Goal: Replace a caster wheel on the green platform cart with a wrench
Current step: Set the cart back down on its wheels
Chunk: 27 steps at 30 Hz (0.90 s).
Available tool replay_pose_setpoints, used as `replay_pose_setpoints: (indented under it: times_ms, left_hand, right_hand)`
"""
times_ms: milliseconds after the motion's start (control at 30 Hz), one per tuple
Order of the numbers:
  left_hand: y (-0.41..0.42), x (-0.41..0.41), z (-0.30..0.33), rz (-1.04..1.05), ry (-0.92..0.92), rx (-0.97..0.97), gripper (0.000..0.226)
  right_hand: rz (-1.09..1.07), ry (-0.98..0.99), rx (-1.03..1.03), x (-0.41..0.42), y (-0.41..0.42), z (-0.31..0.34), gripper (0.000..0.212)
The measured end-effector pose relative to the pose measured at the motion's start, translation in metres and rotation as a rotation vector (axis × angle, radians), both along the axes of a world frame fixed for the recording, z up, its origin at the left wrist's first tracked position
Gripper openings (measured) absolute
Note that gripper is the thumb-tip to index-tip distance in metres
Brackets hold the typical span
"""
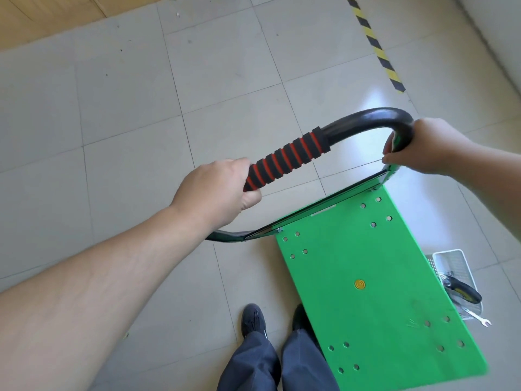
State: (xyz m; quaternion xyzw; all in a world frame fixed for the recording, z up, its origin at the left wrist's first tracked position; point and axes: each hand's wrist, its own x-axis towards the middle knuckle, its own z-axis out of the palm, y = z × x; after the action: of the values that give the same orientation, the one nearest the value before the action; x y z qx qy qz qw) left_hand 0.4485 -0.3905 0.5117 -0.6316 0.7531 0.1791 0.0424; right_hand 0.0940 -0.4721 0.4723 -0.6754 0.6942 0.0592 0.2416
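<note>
Forearm and left hand (222, 190) reach in from the lower left, the fingers curled round the black-and-red ribbed foam grip (284, 162) at its lower end. That grip sleeves a black tubular handle (375, 118), which arches up and to the right. Below the left hand, on the grey tiled floor (112, 108), stand two dark shoes (253, 320) and grey trouser legs (251, 362). Right of them lies the green platform cart (375, 292), its flat deck facing the camera, dotted with clusters of hexagonal holes and a yellow disc (359, 284) near the middle; whether it stands tilted or flat I cannot tell. At the handle's right bend the right hand (423, 148) wraps round the tube where it meets the deck's corner. Just beside the cart's right edge sits a white perforated basket (454, 263) holding a caster wheel (462, 292), with an open-ended wrench (478, 317) poking out over its near rim. Yellow-and-black hazard tape (375, 43) runs along the floor at the upper right.
</note>
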Motion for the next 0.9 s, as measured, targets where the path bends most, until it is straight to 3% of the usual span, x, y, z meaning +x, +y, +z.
replay_pose_setpoints:
  times_ms: [167, 300, 500, 767, 900]
  left_hand:
    - [-0.022, -0.047, 0.004, -0.076, 0.033, -0.045, 0.023]
    - [-0.035, -0.078, 0.005, -0.088, 0.067, -0.072, 0.028]
    - [-0.056, -0.120, 0.011, -0.095, 0.062, -0.092, 0.022]
    - [-0.085, -0.172, 0.011, -0.106, 0.016, -0.110, 0.021]
    - [-0.093, -0.182, 0.012, -0.099, -0.015, -0.121, 0.020]
  right_hand:
    - [-0.153, -0.064, -0.122, -0.026, -0.021, 0.021, 0.005]
    - [-0.161, -0.027, -0.192, -0.042, -0.029, 0.030, 0.011]
    - [-0.123, 0.007, -0.291, -0.060, -0.038, 0.034, 0.002]
    - [-0.317, -0.092, -0.327, -0.089, -0.048, 0.019, 0.026]
    - [-0.361, -0.090, -0.231, -0.096, -0.049, 0.025, 0.033]
